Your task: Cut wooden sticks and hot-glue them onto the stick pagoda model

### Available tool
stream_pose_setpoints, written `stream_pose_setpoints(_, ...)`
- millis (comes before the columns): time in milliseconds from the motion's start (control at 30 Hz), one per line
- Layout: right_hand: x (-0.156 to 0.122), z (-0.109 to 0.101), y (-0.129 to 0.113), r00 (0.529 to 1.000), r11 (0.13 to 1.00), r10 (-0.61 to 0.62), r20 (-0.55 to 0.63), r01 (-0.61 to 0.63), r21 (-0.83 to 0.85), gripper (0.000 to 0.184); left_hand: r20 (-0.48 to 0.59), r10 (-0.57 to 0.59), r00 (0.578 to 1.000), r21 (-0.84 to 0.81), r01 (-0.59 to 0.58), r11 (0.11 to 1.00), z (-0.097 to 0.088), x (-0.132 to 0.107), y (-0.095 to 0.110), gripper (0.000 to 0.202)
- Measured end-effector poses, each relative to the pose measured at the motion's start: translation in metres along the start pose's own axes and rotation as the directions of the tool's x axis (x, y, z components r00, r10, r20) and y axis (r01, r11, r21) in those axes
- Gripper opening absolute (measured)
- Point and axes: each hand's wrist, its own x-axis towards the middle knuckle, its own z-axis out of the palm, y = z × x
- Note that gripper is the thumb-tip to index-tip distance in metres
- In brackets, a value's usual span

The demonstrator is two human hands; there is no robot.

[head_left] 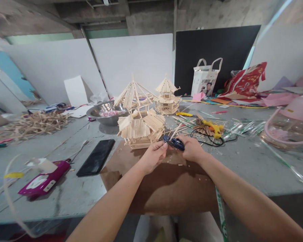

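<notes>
My right hand (192,149) is closed around a pair of dark blue pliers (177,143), whose head points left. Close against that head, my left hand (155,154) is pinched shut on a thin wooden stick (176,131) that slants up past the jaws. The exact contact between stick and jaws is too small to make out. Just behind my left hand stands a pavilion model (141,126) built of pale sticks, with a peaked, partly open roof frame. Farther back is a smaller tiered stick model (166,97). Both hands hover over a brown board (171,188).
To the left lie a black phone (96,158), a magenta power strip (45,179) with cables and a heap of sticks (37,124). A metal bowl (92,112) sits behind. On the right are a yellow glue gun (214,128), plastic wrappers (244,129) and a pink-lidded clear container (289,124).
</notes>
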Motion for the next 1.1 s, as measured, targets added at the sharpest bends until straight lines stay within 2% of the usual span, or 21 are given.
stream_pose_setpoints(133, 0.0, -0.001, -0.003, 1.0, 1.0, 0.025, 0.001, -0.025, -0.012, 0.025, -0.004, 0.033, 0.999, 0.035, -0.033, 0.999, 0.0, 0.001, -0.001, 0.028)
stream_pose_setpoints(233, 0.001, -0.002, -0.005, 0.998, 0.996, 0.062, 0.001, -0.062, -0.061, 0.021, -0.064, 0.153, 0.986, 0.157, -0.141, 0.977, 0.003, 0.003, -0.004, 0.03)
stream_pose_setpoints(333, 0.001, -0.002, -0.006, 0.997, 0.993, 0.079, 0.006, -0.078, -0.088, 0.022, -0.148, 0.318, 0.936, 0.335, -0.255, 0.907, 0.006, 0.005, -0.008, 0.029)
stream_pose_setpoints(433, 0.001, -0.001, -0.006, 0.996, 0.993, 0.085, 0.006, -0.084, -0.088, 0.024, -0.192, 0.406, 0.893, 0.446, -0.289, 0.847, 0.008, 0.006, -0.01, 0.027)
stream_pose_setpoints(500, 0.001, 0.0, -0.005, 0.997, 0.993, 0.081, 0.0, -0.081, -0.081, 0.024, -0.205, 0.399, 0.894, 0.448, -0.277, 0.85, 0.008, 0.005, -0.01, 0.029)
stream_pose_setpoints(633, 0.001, 0.001, -0.003, 0.999, 0.998, 0.039, -0.009, -0.039, -0.04, 0.029, -0.178, 0.299, 0.938, 0.326, -0.23, 0.917, 0.007, 0.005, -0.008, 0.031)
stream_pose_setpoints(767, 0.001, 0.001, -0.001, 1.0, 1.0, 0.005, -0.007, -0.005, -0.009, 0.029, -0.082, 0.135, 0.987, 0.139, -0.123, 0.983, 0.003, 0.004, -0.005, 0.03)
stream_pose_setpoints(900, 0.0, 0.0, -0.002, 1.0, 1.0, 0.008, -0.016, -0.008, -0.021, 0.024, 0.006, 0.012, 1.0, 0.016, -0.012, 1.0, 0.0, 0.001, -0.002, 0.029)
stream_pose_setpoints(1000, -0.001, -0.001, -0.004, 1.0, 0.999, 0.021, -0.01, -0.021, -0.028, 0.02, 0.023, 0.002, 1.0, 0.0, -0.002, 1.0, -0.001, 0.001, -0.002, 0.029)
stream_pose_setpoints(1100, 0.0, -0.001, -0.005, 0.999, 0.997, 0.046, -0.005, -0.046, -0.062, 0.02, -0.024, 0.086, 0.996, 0.089, -0.084, 0.993, 0.0, 0.004, -0.006, 0.03)
